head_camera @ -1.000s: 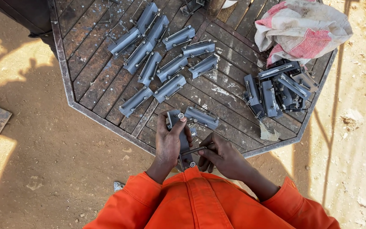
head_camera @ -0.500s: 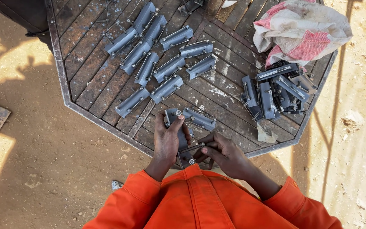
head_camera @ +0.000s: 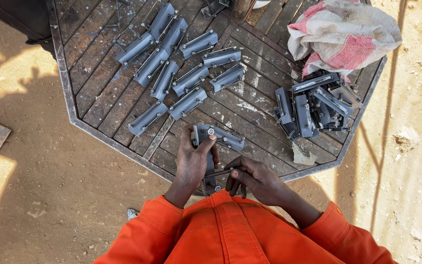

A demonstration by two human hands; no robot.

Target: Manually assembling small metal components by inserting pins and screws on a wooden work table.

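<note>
- Grey metal bracket (head_camera: 210, 139) is pinned at the near edge of the surface (head_camera: 98, 105) by the left hand (head_camera: 194, 164), thumb pressed on its bolt head.
- Thin dark rod-like tool (head_camera: 219, 172) is gripped in the closed right hand (head_camera: 255, 178), just right of the left hand.
- Firm downward pressure is judged best, so the bracket cannot twist while the tool is worked.
- Laid-out brackets (head_camera: 172, 73) lie far left; a jumbled pile (head_camera: 313, 105) lies right, below a cloth sack (head_camera: 343, 34).
</note>
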